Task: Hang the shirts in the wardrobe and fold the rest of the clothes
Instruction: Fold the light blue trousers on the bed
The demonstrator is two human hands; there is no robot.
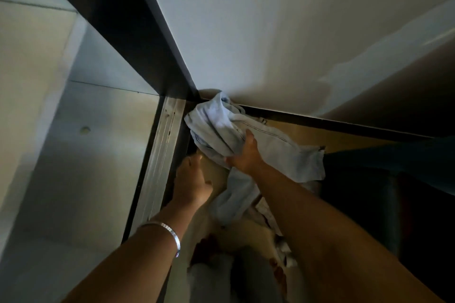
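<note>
Both my arms reach up into the top corner of the wardrobe. A pale blue shirt [221, 125] is bunched high under the wardrobe's top, with part of it hanging down. My right hand [246, 155] grips a fold of this shirt from below. My left hand [192, 179] is raised just left of the shirt, near the metal door track [162, 155]; its fingertips are hidden in the dark gap, so what they touch cannot be told. A silver bangle sits on my left wrist.
A dark wardrobe frame [128, 32] runs diagonally to the corner. White ceiling [270, 32] fills the upper right. Other garments [246, 241], cream with red marks, hang below the shirt. The wardrobe's right side [394, 192] is dark.
</note>
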